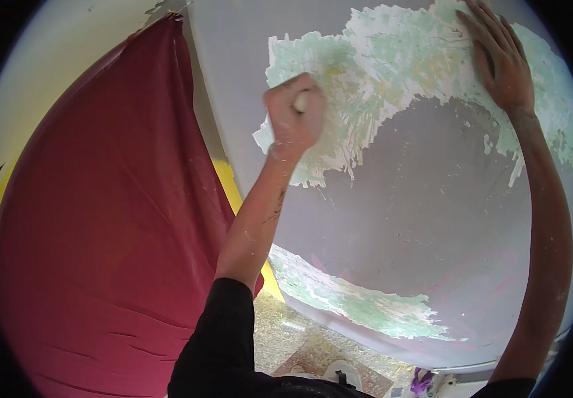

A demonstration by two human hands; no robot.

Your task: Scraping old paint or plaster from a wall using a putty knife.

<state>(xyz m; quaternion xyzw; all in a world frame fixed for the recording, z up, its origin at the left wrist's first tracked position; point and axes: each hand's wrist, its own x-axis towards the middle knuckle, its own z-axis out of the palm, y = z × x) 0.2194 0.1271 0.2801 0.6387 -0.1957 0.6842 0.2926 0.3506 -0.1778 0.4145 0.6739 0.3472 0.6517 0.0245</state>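
A grey panel (419, 219) carries a ragged band of pale green and white patches (386, 60) across its upper part, with a similar strip (346, 305) lower down. My left hand (294, 113), slightly blurred, is closed round a small pale object (301, 101), perhaps a handle, over the patchy band's left part; the rest of that object is hidden. My right hand (502, 63) lies at the upper right of the band with its fingers stretched out, nothing visible in it.
A large dark red cloth (94, 219) hangs at the left, beside a pale and yellow surface (41, 86). Below are a speckled floor (280, 338), a brownish square (313, 361), my shoes (339, 371) and a purple item (421, 380) near the panel's bottom edge.
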